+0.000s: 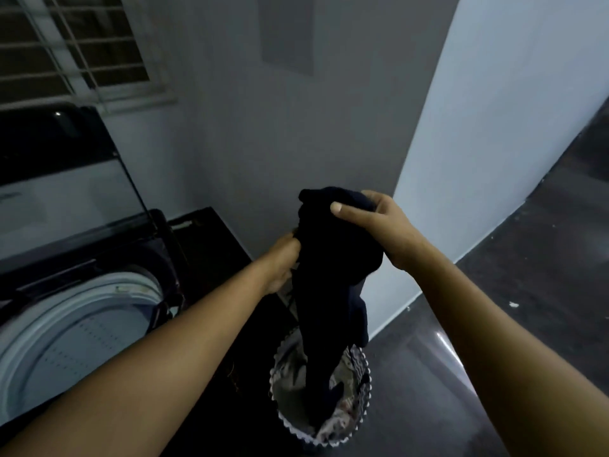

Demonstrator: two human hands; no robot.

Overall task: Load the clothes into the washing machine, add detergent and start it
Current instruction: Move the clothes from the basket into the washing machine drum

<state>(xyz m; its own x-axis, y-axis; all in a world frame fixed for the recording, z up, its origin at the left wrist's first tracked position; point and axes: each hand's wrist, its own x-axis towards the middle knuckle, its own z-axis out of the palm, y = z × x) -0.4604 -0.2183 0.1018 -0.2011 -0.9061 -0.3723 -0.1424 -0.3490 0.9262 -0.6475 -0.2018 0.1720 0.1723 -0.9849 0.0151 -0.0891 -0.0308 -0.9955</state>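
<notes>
Garment (333, 258) hangs upright over the basket (365, 371), its tail dipping inside. We clamp it with both hands, right hand (379, 225) at the top, left hand (280, 265) lower. Left of the basket, nearer our left hand, the drum (66, 341) lies open; only the machine's dark edge stands between.

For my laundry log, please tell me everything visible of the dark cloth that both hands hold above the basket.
The dark navy cloth garment looks soft and hangs bunched and crumpled. The right hand grips its top, and the left hand holds its side lower down. Its lower end trails into the round basket with a zigzag rim, onto patterned fabric. What kind of garment it is cannot be told.
</notes>
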